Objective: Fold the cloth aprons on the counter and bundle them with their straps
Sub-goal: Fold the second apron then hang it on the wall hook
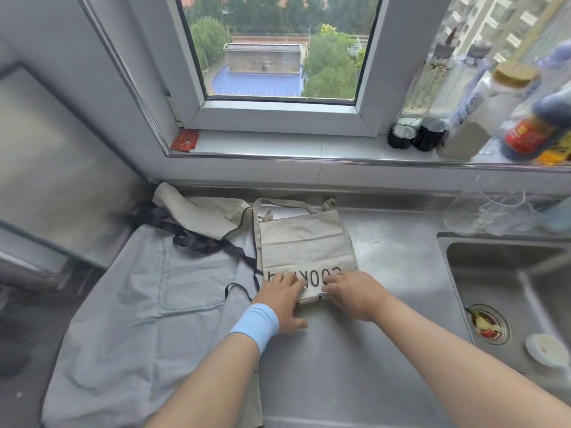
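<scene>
Nearest, we list bare brushed-steel tabletop [340,381], smooth, with open room before the hands.

Left hand [279,299], blue wristband [255,324]: fingers straight, together, pressing the near hem of the cream apron [304,242].

Right hand [352,293]: fingers bent onto the same hem; pinching or pressing, we cannot tell.

Cream apron: folded canvas rectangle, creased, black lettering, straps [287,203] at its far edge.

Left, touching it: grey apron [139,288], spread, spilling over the tabletop's front edge.

Right: steel sink [445,242].

Farthest: windowsill bottles [522,134].

Daylit window [275,47] above steel counter [355,350]; sink [506,273] at right.
</scene>
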Available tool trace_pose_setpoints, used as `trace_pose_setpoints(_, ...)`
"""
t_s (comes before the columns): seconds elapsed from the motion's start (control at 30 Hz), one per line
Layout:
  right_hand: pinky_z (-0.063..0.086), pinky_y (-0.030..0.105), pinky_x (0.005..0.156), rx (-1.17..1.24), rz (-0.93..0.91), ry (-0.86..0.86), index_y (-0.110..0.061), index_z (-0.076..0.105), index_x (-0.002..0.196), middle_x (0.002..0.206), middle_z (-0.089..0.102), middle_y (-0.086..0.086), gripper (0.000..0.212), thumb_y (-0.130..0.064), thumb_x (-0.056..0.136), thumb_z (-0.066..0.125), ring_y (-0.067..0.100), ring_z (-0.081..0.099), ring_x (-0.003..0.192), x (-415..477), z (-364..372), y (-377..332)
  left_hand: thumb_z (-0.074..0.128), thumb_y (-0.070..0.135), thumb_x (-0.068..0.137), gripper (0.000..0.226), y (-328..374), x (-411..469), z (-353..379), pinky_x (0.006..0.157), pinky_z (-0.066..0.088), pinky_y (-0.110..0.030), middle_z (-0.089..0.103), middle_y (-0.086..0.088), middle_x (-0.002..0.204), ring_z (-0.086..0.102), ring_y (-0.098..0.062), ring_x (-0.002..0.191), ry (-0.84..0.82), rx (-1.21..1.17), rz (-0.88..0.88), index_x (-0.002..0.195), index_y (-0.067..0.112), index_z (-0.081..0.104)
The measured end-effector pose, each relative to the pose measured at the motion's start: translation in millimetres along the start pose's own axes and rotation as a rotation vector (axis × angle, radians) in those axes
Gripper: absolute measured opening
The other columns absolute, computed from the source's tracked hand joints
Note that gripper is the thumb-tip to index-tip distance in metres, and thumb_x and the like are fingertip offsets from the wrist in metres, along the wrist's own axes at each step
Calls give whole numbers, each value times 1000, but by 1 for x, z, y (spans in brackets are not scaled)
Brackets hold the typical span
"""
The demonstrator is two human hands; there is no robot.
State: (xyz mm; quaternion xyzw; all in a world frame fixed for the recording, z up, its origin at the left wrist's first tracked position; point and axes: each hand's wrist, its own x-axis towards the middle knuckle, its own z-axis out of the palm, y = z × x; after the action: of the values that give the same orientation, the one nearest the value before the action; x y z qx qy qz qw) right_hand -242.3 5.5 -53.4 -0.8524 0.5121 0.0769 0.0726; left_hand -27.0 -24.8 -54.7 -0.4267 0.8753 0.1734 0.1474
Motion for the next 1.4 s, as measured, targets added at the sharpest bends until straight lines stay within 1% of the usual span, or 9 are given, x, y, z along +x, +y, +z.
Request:
trace_pose_setpoints(0.17,32,33,65,277,216,-209,-21,48,73,84,63,5,33,-42,100,43,26,54,80,-11,-36,-22,51,15,86,35,11,-17,-21,79,44,-31,61,-4,116,59,-30,108,-113,-59,-39,117,28,59)
trace_pose_setpoints(0.4,51,31,83,621,348,-482,-33,66,110,115,60,-11,67,-73,57,70,14,59,108,-26,-42,-36,58,35,84,12,11,-30,-27,67,39,-24,58,-1,79,53,-25,75,-363,-218,-88,82,24,63)
trace_pose_setpoints(0.53,51,29,66,505,334,-527,-29,58,76,85,62,-10,27,-46,64,74,16,62,84,-20,-40,-33,59,33,85,20,11,-26,-31,59,38,-23,57,1,73,51,-21,69,-359,-314,-139,69,22,55)
trace_pose_setpoints(0.63,42,26,57,468,376,-477,-21,53,70,74,59,-3,4,-21,74,55,22,57,76,-13,-46,-21,61,34,87,22,4,-16,-47,53,36,-21,53,1,68,49,-21,67,-312,-383,-149,70,20,55)
trace_pose_setpoints(0.93,36,31,59,318,380,-192,-21,40,67,78,60,-1,19,-31,81,50,25,56,75,15,-38,38,67,56,55,47,-49,16,-49,66,51,-32,59,0,73,63,-26,74,-105,-549,-379,83,18,66)
trace_pose_setpoints(1.07,37,32,65,293,370,-135,-27,45,80,93,65,1,18,-38,92,51,28,60,86,38,-29,55,68,35,76,13,-55,27,-47,70,45,-25,65,-1,86,63,-24,88,-7,-558,-425,80,25,62)
trace_pose_setpoints(1.17,38,32,65,196,357,-106,-24,56,97,100,68,5,24,-47,92,55,31,64,93,59,-21,62,64,17,77,39,-59,39,-41,79,43,-22,59,5,109,59,-20,102,102,-579,-424,115,25,57)
trace_pose_setpoints(1.33,43,33,64,177,401,-141,-22,55,93,97,66,5,29,-50,89,58,29,63,88,79,-20,67,73,8,58,56,-34,53,-30,78,49,-34,57,-2,116,57,-26,101,473,-73,-249,111,22,61)
trace_pose_setpoints(1.4,46,34,67,155,431,-165,-21,56,99,101,65,5,31,-51,89,57,29,65,89,80,-17,64,76,18,56,52,-14,58,-21,81,51,-34,62,-3,116,61,-26,104,409,-13,-93,107,22,65)
